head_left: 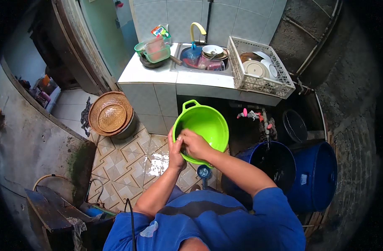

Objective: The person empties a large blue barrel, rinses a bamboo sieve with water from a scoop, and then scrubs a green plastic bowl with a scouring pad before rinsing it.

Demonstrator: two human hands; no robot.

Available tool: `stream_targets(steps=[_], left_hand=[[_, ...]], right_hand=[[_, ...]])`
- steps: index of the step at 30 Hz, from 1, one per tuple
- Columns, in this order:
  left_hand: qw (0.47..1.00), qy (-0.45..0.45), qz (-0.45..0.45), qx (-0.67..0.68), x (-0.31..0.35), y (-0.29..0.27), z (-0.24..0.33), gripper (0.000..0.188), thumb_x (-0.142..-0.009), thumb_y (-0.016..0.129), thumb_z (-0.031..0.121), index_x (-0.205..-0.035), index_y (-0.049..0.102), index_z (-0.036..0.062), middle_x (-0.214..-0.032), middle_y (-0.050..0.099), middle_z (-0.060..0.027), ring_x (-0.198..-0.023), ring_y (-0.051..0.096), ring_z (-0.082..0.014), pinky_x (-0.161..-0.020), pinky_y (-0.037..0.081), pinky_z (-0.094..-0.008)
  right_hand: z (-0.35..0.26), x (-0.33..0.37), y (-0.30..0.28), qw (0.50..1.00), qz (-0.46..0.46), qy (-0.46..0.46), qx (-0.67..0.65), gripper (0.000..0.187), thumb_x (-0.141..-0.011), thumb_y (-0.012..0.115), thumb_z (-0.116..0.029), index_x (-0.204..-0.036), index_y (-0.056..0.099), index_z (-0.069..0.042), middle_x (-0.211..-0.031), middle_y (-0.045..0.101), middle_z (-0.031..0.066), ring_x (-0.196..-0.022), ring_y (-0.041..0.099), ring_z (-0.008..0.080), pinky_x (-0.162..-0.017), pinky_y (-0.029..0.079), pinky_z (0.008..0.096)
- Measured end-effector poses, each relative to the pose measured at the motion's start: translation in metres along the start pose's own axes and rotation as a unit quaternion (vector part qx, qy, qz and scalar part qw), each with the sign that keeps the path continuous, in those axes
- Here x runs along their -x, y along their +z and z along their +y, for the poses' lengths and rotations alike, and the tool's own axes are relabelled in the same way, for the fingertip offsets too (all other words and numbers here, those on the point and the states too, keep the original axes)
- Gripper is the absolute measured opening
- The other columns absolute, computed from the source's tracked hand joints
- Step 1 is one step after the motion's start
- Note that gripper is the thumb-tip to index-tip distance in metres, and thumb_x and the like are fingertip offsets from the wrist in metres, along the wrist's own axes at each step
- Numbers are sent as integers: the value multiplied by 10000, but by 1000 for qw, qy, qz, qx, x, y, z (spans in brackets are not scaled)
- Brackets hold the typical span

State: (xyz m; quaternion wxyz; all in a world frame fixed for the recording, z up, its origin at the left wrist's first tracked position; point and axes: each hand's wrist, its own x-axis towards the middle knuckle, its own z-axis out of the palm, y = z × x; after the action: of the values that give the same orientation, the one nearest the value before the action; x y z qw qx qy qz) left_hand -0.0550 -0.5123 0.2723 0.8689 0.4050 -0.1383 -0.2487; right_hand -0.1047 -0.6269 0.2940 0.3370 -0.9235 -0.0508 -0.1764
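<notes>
Item: person at a wash area, both hands on one vessel.

Right hand (194, 143): fingers curled loosely and pressed down inside the basin, on its inner wall near the closer rim; whether they enclose a small scrubber or cloth cannot be told (something dark shows at the fingertips, too small to name).

Left hand (175, 151): fingers wrapped around the near rim from outside, palm against the wall, steadying it.

Held thing: green basin (205, 125), bright lime plastic, round, with a loop handle at the far rim. It is held tilted, mouth toward the person, above the patterned floor tiles (116, 161) and in front of the tiled counter (149, 75).

Progress, as a judgement: the inner surface looks glossy and free of visible dirt, so the rubbing seems well advanced; the basin is not yet put down.

Surroundings: sink (202, 56) full of dishes under a yellow tap (197, 30); white crate (258, 71) of plates to its right; woven baskets (111, 115) at left; two blue barrels (300, 171) at right; small blue dipper (204, 172) on the floor below the basin.
</notes>
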Motion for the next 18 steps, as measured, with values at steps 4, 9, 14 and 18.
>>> stream_targets(steps=[4,9,14,18], left_hand=[[1000,-7,4,13,2,8,14,564,-921,489,135,-1445,291,71,-1380,422,-125,-1251,438,-225,-1058,349,-357],[997,30,0,-73,1,10,10,590,-921,533,156,-1451,292,62,-1369,426,-127,-1234,451,-225,-1047,363,-346],[998,33,-38,-49,4,-8,-17,616,-974,467,426,-1443,303,62,-1381,408,-107,-1282,402,-214,-1084,306,-341],[993,-72,-51,72,-8,-14,7,758,-944,305,663,-1409,349,67,-1301,487,-107,-1219,469,-215,-1051,360,-370]], right_hand=[[7,-17,-31,971,84,101,198,194,-788,535,-63,-966,611,-78,-975,537,164,-891,550,384,-780,493,465],[19,14,-9,978,-130,148,65,161,-761,633,-71,-921,653,-73,-1006,585,224,-844,608,401,-807,490,458],[-4,-19,2,815,139,266,-496,155,-834,663,-93,-970,605,-46,-959,596,67,-854,595,181,-800,484,313],[-15,-5,-12,916,-110,181,-342,202,-835,662,-99,-1017,599,-38,-1000,606,46,-912,570,135,-824,466,289]])
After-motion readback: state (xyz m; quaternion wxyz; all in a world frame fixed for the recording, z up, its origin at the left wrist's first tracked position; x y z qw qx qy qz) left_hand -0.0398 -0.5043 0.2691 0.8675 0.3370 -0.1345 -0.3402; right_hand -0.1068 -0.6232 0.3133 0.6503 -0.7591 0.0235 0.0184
